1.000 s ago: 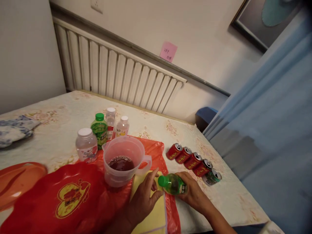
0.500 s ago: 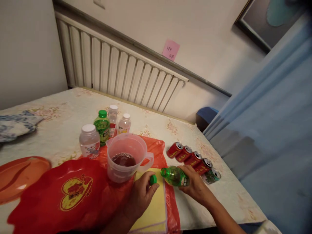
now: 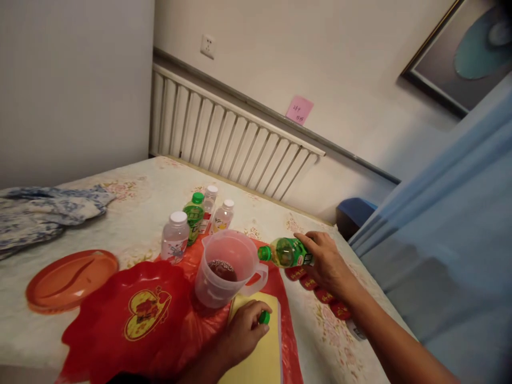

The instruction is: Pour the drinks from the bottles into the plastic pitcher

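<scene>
- Green bottle (image 3: 288,252), uncapped, lies nearly on its side in the air, its open neck pointing left at the rim of the clear jug (image 3: 225,266).
- Right hand (image 3: 326,260) grips the bottle's base end, fingers (image 3: 310,241) curled tightly round it from above and behind.
- Left hand (image 3: 245,332) rests on the yellow pad (image 3: 262,357) near the front edge of the desk (image 3: 132,192), fingers closed into a pinch on the small green cap (image 3: 264,318).
- Jug stands on a red plastic sheet (image 3: 192,325) just left of the bottle's neck, with dark liquid in its bottom.
- Red cans (image 3: 320,290) lie in a row under the right wrist, toward the desk's right edge, partly hidden.
- Behind the jug stand four capped bottles (image 3: 196,224), one green, three clear.
- Red tray with a heart mark (image 3: 132,314) lies at the front, an orange dish (image 3: 68,274) toward the left edge.
</scene>
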`<state>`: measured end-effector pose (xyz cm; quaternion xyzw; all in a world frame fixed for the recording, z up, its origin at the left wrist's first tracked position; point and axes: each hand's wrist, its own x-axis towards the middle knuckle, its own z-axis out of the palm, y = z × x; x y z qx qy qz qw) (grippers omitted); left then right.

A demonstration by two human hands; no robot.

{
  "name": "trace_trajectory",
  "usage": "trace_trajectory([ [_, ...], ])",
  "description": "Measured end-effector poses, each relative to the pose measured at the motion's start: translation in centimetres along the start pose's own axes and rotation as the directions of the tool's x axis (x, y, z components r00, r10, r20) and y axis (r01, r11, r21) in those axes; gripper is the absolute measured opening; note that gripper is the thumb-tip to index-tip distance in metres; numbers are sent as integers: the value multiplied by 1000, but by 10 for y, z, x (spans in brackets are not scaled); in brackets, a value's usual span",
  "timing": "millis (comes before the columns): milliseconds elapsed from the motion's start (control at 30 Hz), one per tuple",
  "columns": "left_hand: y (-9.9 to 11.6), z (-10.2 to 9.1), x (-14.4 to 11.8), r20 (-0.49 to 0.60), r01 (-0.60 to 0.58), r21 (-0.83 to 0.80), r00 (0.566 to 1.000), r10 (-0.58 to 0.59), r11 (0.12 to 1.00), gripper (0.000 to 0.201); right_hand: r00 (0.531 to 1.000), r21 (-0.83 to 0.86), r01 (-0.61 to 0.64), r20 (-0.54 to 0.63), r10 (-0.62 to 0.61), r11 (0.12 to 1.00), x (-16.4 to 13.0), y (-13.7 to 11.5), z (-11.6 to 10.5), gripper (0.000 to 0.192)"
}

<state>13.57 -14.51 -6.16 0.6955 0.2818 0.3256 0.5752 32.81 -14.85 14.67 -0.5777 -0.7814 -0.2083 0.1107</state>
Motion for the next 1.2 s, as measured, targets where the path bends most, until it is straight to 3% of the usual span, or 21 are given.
trace_trajectory([
  [167,-1,-1,-1,-1,-15,5,1000,15,1000,39,996,-161,90,13,-89,983,28,-6,-8,58],
  [533,-14,2,3,-37,-44,-27,998,43,999,41,958,-317,284,46,-285,905,58,-19,-29,49],
  [1200,-4,-1,1,-30,-38,-38,999,37,999,46,897,-426,439,161,-412,791,81,-50,-57,37],
])
